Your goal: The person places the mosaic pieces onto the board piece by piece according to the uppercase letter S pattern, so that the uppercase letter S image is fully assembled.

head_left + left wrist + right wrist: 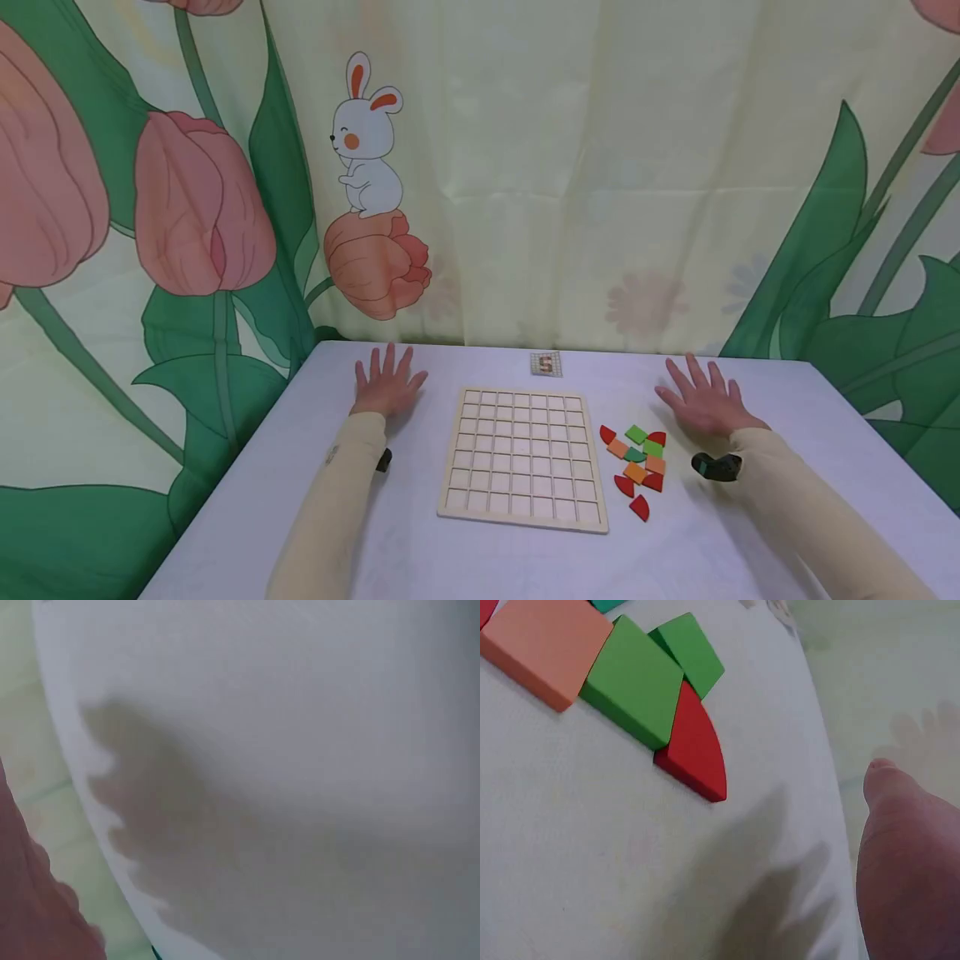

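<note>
My left hand, fingers spread and straight, is over the far left of the white table, beside a pale wooden grid board. In the left wrist view only part of that hand shows, with its shadow on the cloth. On the other side my right hand also has straight, spread fingers and holds nothing. Nearest to it lies a loose group of flat blocks: red quarter-rounds, orange squares, green squares and a teal piece. A red block leans against a green square in the right wrist view.
A small card printed with a grid and a coloured pattern lies at the table's back edge. Behind the white table hangs a curtain with tulips and a rabbit. Dark wrist cameras sit at both cuffs.
</note>
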`<action>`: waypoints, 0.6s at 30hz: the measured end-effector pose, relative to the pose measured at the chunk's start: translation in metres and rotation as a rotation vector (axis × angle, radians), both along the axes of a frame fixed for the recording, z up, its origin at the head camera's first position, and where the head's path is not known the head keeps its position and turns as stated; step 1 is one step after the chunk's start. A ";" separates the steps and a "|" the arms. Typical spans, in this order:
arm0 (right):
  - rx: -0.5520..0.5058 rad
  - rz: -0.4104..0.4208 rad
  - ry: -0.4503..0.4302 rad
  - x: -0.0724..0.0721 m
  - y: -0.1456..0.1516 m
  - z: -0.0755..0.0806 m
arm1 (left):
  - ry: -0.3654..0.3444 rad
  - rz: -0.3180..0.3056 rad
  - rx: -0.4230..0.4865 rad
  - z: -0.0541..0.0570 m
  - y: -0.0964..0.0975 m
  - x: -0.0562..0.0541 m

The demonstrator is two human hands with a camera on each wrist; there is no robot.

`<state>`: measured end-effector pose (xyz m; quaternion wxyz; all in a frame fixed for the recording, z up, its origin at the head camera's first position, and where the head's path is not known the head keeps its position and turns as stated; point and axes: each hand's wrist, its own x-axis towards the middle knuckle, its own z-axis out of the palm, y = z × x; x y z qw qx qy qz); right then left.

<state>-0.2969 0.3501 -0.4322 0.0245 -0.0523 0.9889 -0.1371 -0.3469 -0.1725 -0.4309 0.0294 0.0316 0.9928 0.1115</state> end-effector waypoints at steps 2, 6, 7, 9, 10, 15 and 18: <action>-0.013 0.003 -0.006 -0.001 -0.002 -0.001 | -0.011 -0.026 0.066 -0.001 0.001 0.000; -0.044 0.010 -0.014 -0.002 -0.010 0.006 | -0.062 -0.145 0.332 -0.001 0.011 0.002; -0.050 0.013 -0.012 -0.001 -0.013 0.010 | -0.077 -0.168 0.405 0.000 0.015 0.004; -0.077 0.024 -0.012 0.000 -0.022 0.018 | -0.101 -0.197 0.523 0.000 0.022 0.009; -0.094 0.035 -0.003 0.002 -0.028 0.022 | -0.104 -0.212 0.573 0.000 0.026 0.013; -0.167 0.102 -0.004 0.014 -0.057 0.038 | -0.098 -0.237 0.708 -0.001 0.032 0.037; -0.195 0.137 -0.010 0.020 -0.070 0.042 | -0.095 -0.260 0.732 -0.005 0.031 0.049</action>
